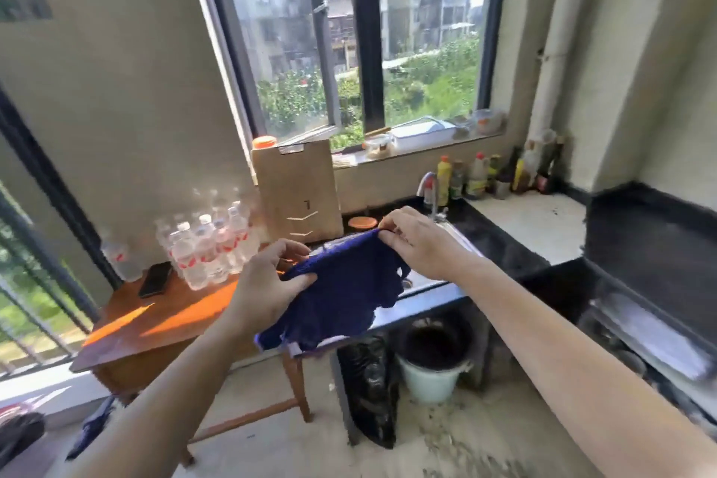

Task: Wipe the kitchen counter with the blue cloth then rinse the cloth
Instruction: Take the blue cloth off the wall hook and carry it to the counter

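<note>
The dark blue fabric cloth hangs spread in the air before the steel sink, the left hand gripping its side, the right hand pinching its top edge. The pale stone counter shows dark specks, so likely the 2 steps, wiping and rinsing, remain.

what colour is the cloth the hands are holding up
Dark navy blue, no pattern visible. The soft fabric cloth shows best in the head view.
</note>
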Available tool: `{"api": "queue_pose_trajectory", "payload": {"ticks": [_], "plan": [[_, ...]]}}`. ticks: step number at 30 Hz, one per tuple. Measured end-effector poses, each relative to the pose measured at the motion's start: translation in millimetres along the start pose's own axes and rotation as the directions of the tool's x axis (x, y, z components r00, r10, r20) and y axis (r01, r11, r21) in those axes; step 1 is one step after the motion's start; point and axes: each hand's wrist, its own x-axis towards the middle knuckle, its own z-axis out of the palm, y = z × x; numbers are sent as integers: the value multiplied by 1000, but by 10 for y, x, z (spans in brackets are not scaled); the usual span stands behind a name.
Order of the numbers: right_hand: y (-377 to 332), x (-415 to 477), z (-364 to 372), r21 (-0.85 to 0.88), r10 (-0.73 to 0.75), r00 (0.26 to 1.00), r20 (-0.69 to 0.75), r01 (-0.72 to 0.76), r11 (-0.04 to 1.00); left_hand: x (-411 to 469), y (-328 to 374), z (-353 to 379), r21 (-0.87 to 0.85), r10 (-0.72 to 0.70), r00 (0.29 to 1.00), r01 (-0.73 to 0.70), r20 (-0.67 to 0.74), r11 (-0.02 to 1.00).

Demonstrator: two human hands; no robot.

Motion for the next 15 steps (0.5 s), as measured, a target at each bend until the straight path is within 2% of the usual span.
{"api": "queue_pose_trajectory", "payload": {"ticks": [3, 7, 12, 15], "plan": [[713, -416, -570, 26, 121, 986, -110, -119, 993, 384, 442, 843, -23, 105, 988, -103, 117, 994], [1660, -1065, -1325, 15, 287, 940, -186, -290, 957, 789, 1100, 2053, -73, 203, 952, -191, 229, 979], [2621, -1956, -2167, -13, 439, 863, -250, -457, 890, 1069, 1901, 3480, -171, 299, 863, -250, 408, 953], [3106, -2463, -2521, -9, 540, 782, -310, -571, 821, 1116, 2368, 4225, -201, 373, 768, -314, 521, 928]]}}
